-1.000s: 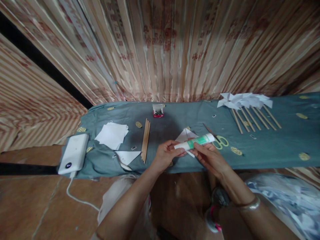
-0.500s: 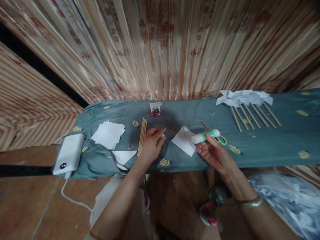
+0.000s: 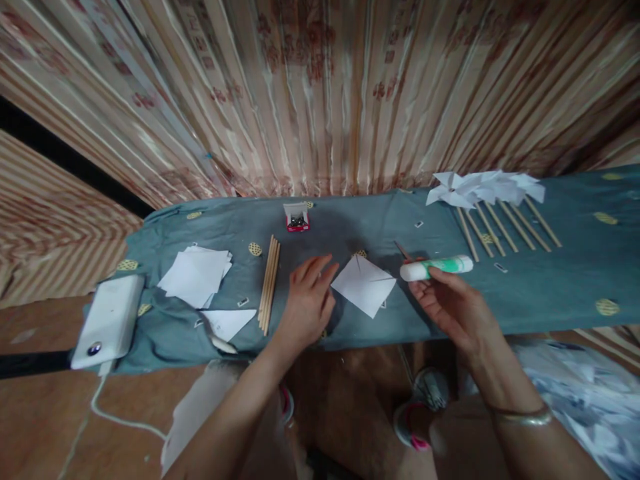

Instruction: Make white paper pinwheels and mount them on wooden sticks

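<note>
My right hand [image 3: 450,300] grips a green-and-white glue stick [image 3: 444,267], held level above the cloth. Left of it lies a white paper square [image 3: 367,287] with slits running in from its corners. My left hand [image 3: 310,297] hovers at the square's left side, fingers stretched out and slightly apart, with nothing seen in them. Partly hidden behind the right hand are scissors [image 3: 401,251], of which only a blade tip shows clearly. Several wooden sticks [image 3: 270,283] lie side by side left of my left hand.
A stack of white paper [image 3: 195,277] and a paper triangle [image 3: 230,325] lie left. An open red box of small metal pieces [image 3: 298,221] stands at the back. Finished paper pinwheels [image 3: 483,190] lie far right. A white power bank [image 3: 110,320] with a cable sits at the left edge.
A small white piece in my left hand no longer shows there, and the glue stick looks longer. The left fingers have spread toward the square. The whole view has shifted slightly.
</note>
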Motion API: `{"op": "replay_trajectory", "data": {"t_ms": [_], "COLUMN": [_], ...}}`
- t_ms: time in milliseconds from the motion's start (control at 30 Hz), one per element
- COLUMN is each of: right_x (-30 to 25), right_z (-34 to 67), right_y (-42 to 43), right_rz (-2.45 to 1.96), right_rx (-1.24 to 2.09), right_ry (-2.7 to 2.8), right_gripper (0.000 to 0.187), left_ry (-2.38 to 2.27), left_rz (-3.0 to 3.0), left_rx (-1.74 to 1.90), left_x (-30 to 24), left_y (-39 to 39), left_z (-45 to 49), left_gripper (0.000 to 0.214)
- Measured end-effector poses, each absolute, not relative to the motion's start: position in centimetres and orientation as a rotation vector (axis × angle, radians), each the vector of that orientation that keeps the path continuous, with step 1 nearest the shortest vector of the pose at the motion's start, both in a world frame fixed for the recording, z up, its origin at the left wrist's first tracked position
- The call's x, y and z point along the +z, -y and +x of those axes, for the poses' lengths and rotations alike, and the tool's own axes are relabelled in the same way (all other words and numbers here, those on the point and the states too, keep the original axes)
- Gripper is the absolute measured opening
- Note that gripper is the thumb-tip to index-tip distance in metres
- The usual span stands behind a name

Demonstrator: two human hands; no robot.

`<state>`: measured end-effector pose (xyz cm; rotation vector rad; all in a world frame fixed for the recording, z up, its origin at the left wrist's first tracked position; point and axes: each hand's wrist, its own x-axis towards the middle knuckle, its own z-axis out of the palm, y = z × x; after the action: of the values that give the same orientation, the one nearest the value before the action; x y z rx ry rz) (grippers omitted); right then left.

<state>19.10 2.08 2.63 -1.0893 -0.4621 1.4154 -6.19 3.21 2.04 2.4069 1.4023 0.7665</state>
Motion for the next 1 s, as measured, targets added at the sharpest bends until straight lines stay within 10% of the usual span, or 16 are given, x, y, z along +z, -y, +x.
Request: {"op": "replay_trajectory", "data": {"t_ms": [1000], "right_x": [2.7], "right_z": [16.6], "right_y": [-2.9], "right_rz": [-1.113], "right_rx": [1.357], "right_ry": [0.46], "right_gripper": [0.023], "left_ry": [-1.156], "left_rz": [2.531], "left_rx": [0.483], "left_x": [-0.4], "left_y": [-0.7], "left_z": [-2.7], "left_gripper": [0.054]}}
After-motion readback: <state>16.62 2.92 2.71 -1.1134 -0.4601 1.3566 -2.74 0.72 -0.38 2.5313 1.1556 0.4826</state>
